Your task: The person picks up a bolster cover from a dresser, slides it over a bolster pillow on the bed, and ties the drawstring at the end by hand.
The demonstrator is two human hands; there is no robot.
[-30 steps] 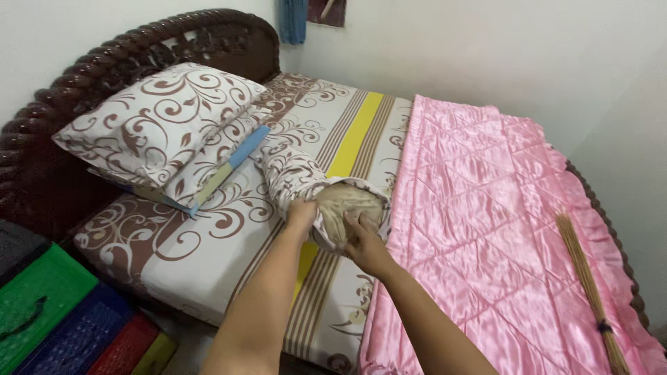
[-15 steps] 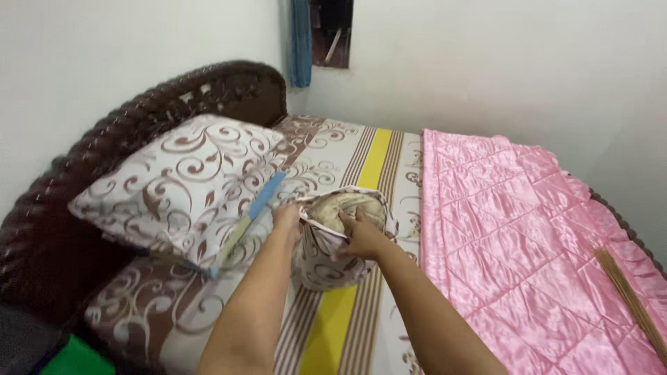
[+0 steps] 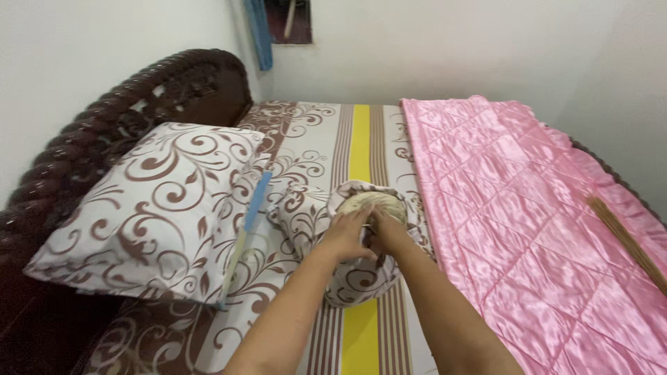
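Head view: left hand (image 3: 345, 235) and right hand (image 3: 389, 235) fingers pinch the bolster (image 3: 361, 278) cover's open end, on the bed (image 3: 361, 139).

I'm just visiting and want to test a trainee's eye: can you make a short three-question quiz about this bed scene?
1. True or false: both hands are at the open end of the bolster.
2. What covers the right side of the bed? A) a pink quilted blanket B) a green towel C) a grey mat
3. What lies on the pink blanket near the picture's right edge?

Key:
1. True: the left hand and right hand meet at the open end of the bolster.
2. A, the pink quilted blanket.
3. A bundle of thin sticks.
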